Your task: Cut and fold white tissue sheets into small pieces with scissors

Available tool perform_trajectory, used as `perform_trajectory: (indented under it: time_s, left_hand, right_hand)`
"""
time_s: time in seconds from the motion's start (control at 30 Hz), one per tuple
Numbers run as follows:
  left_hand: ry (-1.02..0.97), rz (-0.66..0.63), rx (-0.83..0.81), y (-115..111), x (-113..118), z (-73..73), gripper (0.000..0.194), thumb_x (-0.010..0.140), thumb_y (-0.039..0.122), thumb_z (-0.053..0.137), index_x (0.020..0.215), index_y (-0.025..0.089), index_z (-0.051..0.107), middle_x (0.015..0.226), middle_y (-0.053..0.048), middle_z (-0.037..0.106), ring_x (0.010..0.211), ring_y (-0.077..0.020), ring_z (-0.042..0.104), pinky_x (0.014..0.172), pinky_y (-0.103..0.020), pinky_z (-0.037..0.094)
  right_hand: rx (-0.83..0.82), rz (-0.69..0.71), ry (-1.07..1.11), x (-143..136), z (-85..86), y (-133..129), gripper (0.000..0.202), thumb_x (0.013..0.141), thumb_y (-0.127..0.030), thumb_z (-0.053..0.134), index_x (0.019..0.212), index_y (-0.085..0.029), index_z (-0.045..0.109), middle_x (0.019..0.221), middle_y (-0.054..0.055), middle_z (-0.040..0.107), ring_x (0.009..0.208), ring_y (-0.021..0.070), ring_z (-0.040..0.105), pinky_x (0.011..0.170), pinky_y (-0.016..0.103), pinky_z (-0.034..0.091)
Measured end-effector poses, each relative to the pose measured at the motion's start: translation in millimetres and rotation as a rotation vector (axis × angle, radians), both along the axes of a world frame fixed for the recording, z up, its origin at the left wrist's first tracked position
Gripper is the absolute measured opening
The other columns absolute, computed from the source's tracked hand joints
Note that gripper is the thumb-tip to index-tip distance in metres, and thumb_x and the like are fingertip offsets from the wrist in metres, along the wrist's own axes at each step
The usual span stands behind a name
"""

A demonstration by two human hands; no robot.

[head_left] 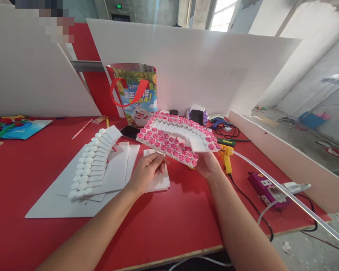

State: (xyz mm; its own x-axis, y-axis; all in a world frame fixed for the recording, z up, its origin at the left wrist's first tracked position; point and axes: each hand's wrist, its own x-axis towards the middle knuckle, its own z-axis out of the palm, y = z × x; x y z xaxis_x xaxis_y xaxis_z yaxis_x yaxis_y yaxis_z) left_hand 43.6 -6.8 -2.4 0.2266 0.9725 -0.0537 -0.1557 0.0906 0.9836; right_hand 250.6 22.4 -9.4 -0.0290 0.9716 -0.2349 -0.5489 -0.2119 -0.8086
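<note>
My right hand (209, 165) holds up a white foam-board craft piece (169, 140) from below at its right end. Rows of pink rosettes cover it, with a curved row of overlapping white strips along its middle. The fingers under it are mostly hidden. Just below its lower edge is my left hand (151, 169), thumb and fingers pinched together; what they hold, if anything, is too small to make out. Behind that hand lies a white foam sheet (161, 180). On the left, a similar curved piece (93, 162) with white discs and strips rests on white boards (53, 203).
A yellow glue gun (227, 162) with a long clear glue stick (288, 197) is right of my right hand. Farther right is a purple power strip (267, 188) with cables. A colourful carrier bag (138, 98) and a dark phone (130, 132) are at the back of the red table (186, 222).
</note>
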Motion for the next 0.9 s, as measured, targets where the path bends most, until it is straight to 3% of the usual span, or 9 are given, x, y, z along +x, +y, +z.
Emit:
perform_trajectory:
  time_s: [0.1, 0.2, 0.27, 0.33, 0.47, 0.63, 0.73, 0.83, 0.9]
  left_hand:
    - [-0.020, 0.096, 0.084, -8.7, -16.0, 12.7, 0.030, 0.085, 0.043, 0.072, 0.067, 0.019, 0.068, 0.059, -0.001, 0.058, 0.048, -0.0099, 0.038, 0.048, -0.026, 0.030]
    - [-0.159, 0.439, 0.233, -12.6, -33.2, 25.4, 0.027, 0.087, 0.038, 0.072, 0.068, 0.020, 0.069, 0.069, -0.002, 0.063, 0.049, -0.0088, 0.039, 0.050, -0.027, 0.035]
    - [-0.221, 0.610, 0.232, -10.0, -39.6, 28.8, 0.018, 0.084, 0.036, 0.077, 0.076, 0.020, 0.072, 0.073, 0.000, 0.064, 0.048, -0.0066, 0.036, 0.049, -0.026, 0.035]
    - [-0.252, 0.657, 0.153, -4.8, -40.0, 27.1, 0.019, 0.077, 0.033, 0.083, 0.080, 0.019, 0.072, 0.080, 0.000, 0.067, 0.049, -0.0048, 0.039, 0.046, -0.024, 0.033]
    - [-0.217, 0.372, -0.042, 4.2, -28.6, 15.4, 0.036, 0.068, 0.042, 0.089, 0.080, 0.016, 0.068, 0.075, -0.001, 0.064, 0.056, -0.0089, 0.055, 0.045, -0.020, 0.033]
    - [0.032, 0.235, 0.009, 2.6, -22.2, 4.6, 0.036, 0.081, 0.051, 0.076, 0.072, 0.016, 0.069, 0.060, 0.001, 0.052, 0.049, -0.0069, 0.039, 0.046, -0.019, 0.031]
    - [0.118, 0.247, 0.065, -10.2, -36.5, 6.0, 0.033, 0.082, 0.046, 0.075, 0.067, 0.018, 0.068, 0.059, 0.001, 0.048, 0.055, -0.0093, 0.042, 0.049, -0.018, 0.035]
    - [0.135, 0.082, 0.169, -28.5, -61.7, 12.8, 0.033, 0.085, 0.048, 0.073, 0.069, 0.019, 0.074, 0.053, -0.001, 0.050, 0.046, -0.0092, 0.039, 0.042, -0.021, 0.031]
    - [0.066, 0.098, 0.192, -37.8, -76.2, 18.7, 0.028, 0.084, 0.047, 0.074, 0.074, 0.020, 0.078, 0.046, -0.001, 0.049, 0.042, -0.0109, 0.040, 0.037, -0.022, 0.029]
  right_hand:
    - [0.009, -0.016, 0.027, 1.1, 2.1, 0.8, 0.032, 0.086, -0.037, 0.065, 0.115, -0.024, 0.069, 0.097, 0.004, 0.082, 0.090, 0.0254, 0.078, 0.074, 0.038, 0.064]
    - [0.022, -0.059, 0.052, 2.1, 2.6, 1.5, 0.033, 0.085, -0.036, 0.064, 0.115, -0.023, 0.069, 0.099, 0.004, 0.081, 0.093, 0.0265, 0.078, 0.077, 0.040, 0.064]
    - [0.029, -0.068, 0.059, 2.2, 2.0, 1.2, 0.035, 0.084, -0.034, 0.066, 0.117, -0.023, 0.069, 0.100, 0.004, 0.081, 0.096, 0.0271, 0.077, 0.081, 0.042, 0.064]
    - [0.042, -0.057, 0.048, 1.8, 0.5, 0.4, 0.039, 0.082, -0.035, 0.069, 0.119, -0.023, 0.068, 0.102, 0.005, 0.081, 0.099, 0.0281, 0.077, 0.084, 0.043, 0.064]
    - [0.080, -0.010, -0.004, -0.8, -4.0, -0.5, 0.041, 0.084, -0.043, 0.068, 0.120, -0.024, 0.068, 0.103, 0.007, 0.081, 0.105, 0.0300, 0.075, 0.087, 0.045, 0.063]
    - [-0.002, 0.018, 0.009, -7.1, -3.5, -1.5, 0.041, 0.081, -0.032, 0.065, 0.121, -0.023, 0.068, 0.099, 0.007, 0.081, 0.103, 0.0302, 0.076, 0.087, 0.044, 0.062]
    - [-0.063, 0.069, 0.035, -9.9, -1.5, -2.5, 0.043, 0.076, -0.027, 0.061, 0.118, -0.022, 0.069, 0.094, 0.008, 0.081, 0.098, 0.0312, 0.077, 0.084, 0.044, 0.062]
    - [-0.079, 0.122, 0.034, -8.7, -1.6, -2.6, 0.041, 0.074, -0.030, 0.060, 0.112, -0.020, 0.070, 0.094, 0.008, 0.081, 0.096, 0.0317, 0.077, 0.082, 0.044, 0.062]
    - [-0.062, 0.142, 0.016, -5.9, -2.4, -2.5, 0.037, 0.072, -0.032, 0.061, 0.107, -0.020, 0.070, 0.093, 0.008, 0.080, 0.096, 0.0317, 0.076, 0.083, 0.044, 0.061]
